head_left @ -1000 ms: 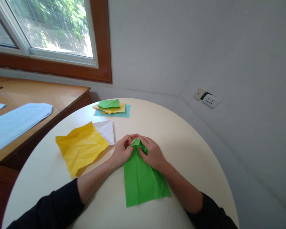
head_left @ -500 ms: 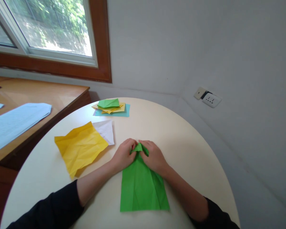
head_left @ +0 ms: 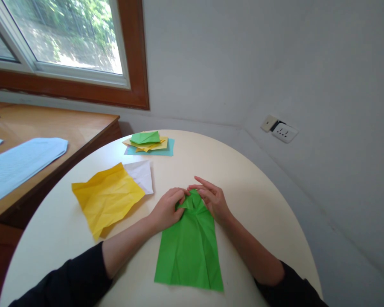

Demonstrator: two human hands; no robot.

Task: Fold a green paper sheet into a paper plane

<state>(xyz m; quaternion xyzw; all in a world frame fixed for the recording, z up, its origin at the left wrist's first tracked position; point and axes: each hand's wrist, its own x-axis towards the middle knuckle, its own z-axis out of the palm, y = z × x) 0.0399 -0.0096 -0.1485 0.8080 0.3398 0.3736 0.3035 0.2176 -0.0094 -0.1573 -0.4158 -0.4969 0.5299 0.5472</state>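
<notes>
A creased sheet of green paper (head_left: 190, 251) lies in front of me, gathered and folded at its far end. My left hand (head_left: 169, 208) is closed on the left side of that folded end, thumb over the paper. At the far right corner is my right hand (head_left: 216, 202), its index finger stretched out and raised away, the other fingers touching the fold. Whether those fingertips pinch the paper is partly hidden. To the left rests a crumpled yellow sheet (head_left: 107, 198), overlapping a white piece of paper (head_left: 141, 175).
Everything sits on a round white table (head_left: 243, 179). Near its far edge is a pile of folded papers (head_left: 145, 138) in green, yellow and blue. A wooden desk (head_left: 83, 121) with printed sheets (head_left: 25, 164) adjoins on the left. A wall socket (head_left: 284, 132) is at right.
My right hand has loosened from its grip and lifted its index finger. The green sheet's near edge has swung slightly left, and more of its folded top shows. My left hand keeps its hold.
</notes>
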